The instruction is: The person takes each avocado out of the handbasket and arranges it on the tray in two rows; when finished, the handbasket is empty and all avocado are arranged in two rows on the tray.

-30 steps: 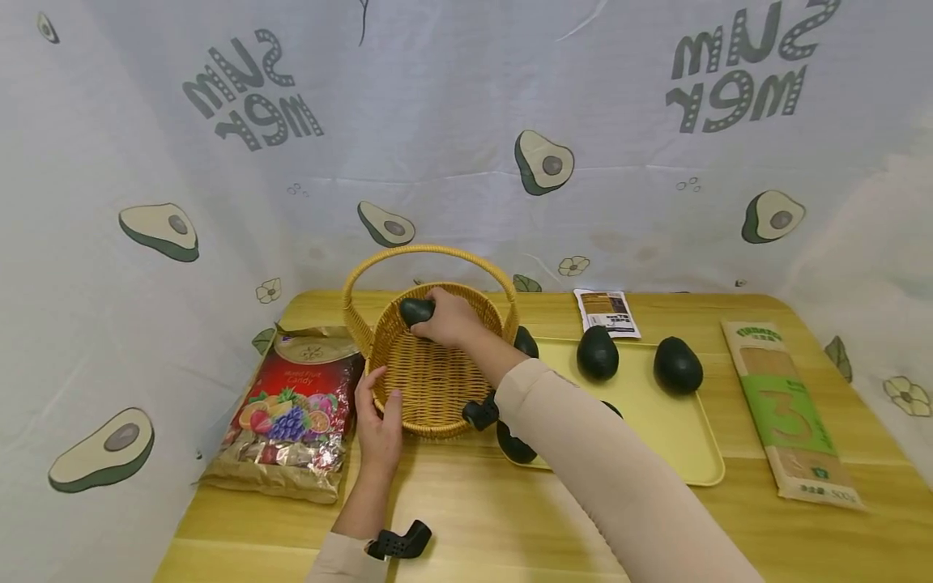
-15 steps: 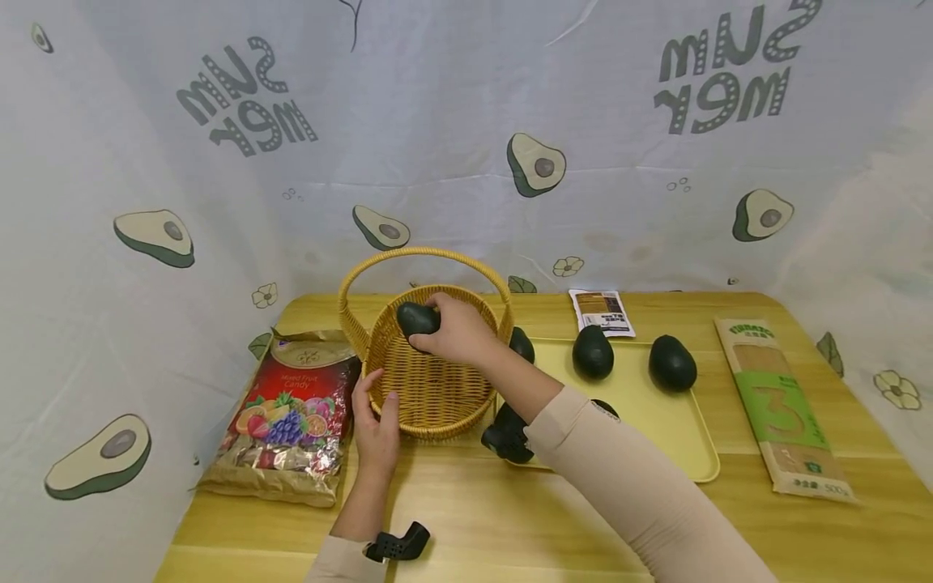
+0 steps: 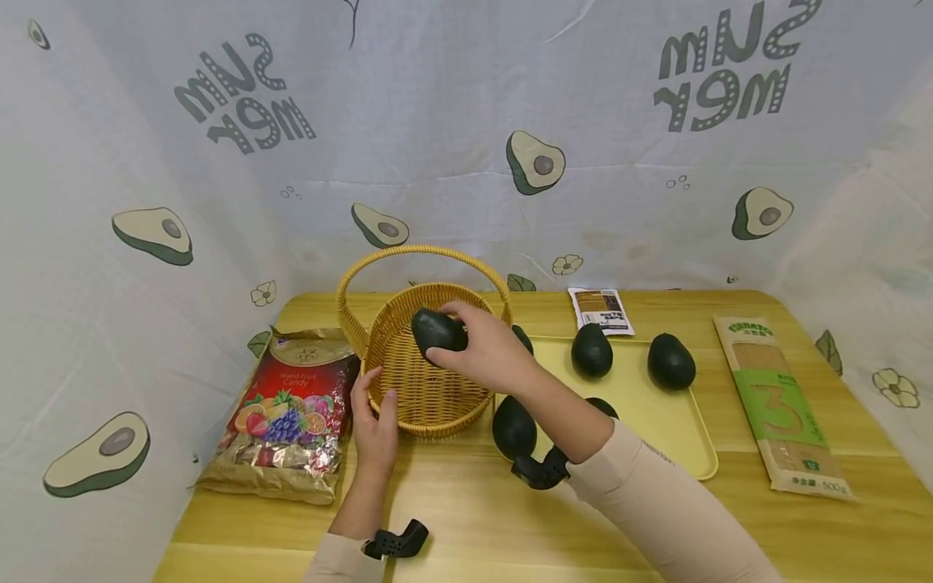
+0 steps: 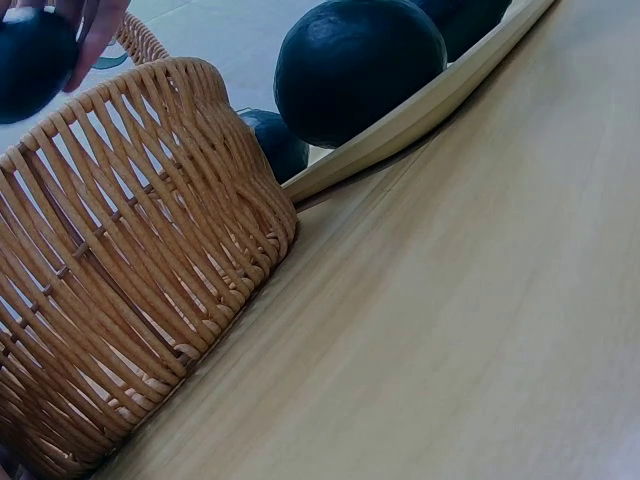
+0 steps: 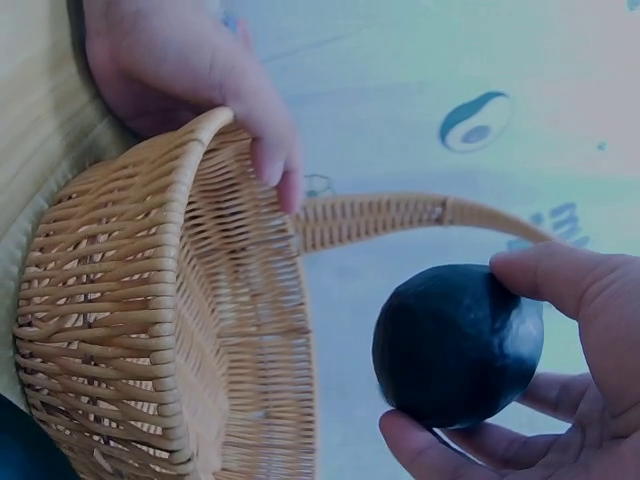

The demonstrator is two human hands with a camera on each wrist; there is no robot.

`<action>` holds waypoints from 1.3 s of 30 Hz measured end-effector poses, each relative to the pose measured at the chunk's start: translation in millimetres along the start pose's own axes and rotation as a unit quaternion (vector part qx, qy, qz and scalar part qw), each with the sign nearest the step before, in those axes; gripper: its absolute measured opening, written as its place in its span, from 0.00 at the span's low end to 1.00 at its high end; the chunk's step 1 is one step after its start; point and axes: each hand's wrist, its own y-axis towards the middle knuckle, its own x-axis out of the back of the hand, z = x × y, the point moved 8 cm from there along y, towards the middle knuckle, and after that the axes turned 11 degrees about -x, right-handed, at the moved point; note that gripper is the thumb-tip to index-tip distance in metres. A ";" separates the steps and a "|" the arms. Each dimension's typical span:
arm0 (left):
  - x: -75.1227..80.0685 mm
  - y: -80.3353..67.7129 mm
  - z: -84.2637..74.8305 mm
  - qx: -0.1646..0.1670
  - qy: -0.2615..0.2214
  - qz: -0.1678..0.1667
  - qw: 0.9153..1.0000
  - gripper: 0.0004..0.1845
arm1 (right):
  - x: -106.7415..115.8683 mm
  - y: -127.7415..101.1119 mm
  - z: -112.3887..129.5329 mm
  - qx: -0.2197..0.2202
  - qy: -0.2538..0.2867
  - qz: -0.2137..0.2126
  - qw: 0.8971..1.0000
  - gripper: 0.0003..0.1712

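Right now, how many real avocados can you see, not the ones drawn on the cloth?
6. One avocado is in the right hand over the basket. Five are on the yellow tray, plus two partly hidden by the arm. More may be hidden.

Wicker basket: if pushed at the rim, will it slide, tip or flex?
The basket probably slides easily: it looks empty and sits on smooth wood. Its tall handle may make it tip, which may be why the left hand grips its rim. The tight weave likely flexes little.
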 end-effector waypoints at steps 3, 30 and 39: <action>-0.5 0.3 -0.8 0.000 0.002 -0.001 1.000 0.21 | 6.7 -11.1 -4.0 0.003 0.015 -0.005 1.000 0.39; -0.6 -2.0 2.6 0.004 -0.006 0.002 1.000 0.22 | 55.7 -72.7 -107.0 -0.059 0.018 -0.028 0.998 0.43; 0.6 -1.9 0.8 0.012 0.004 0.004 1.000 0.22 | 77.0 -82.9 -146.0 -0.122 0.025 -0.036 0.992 0.45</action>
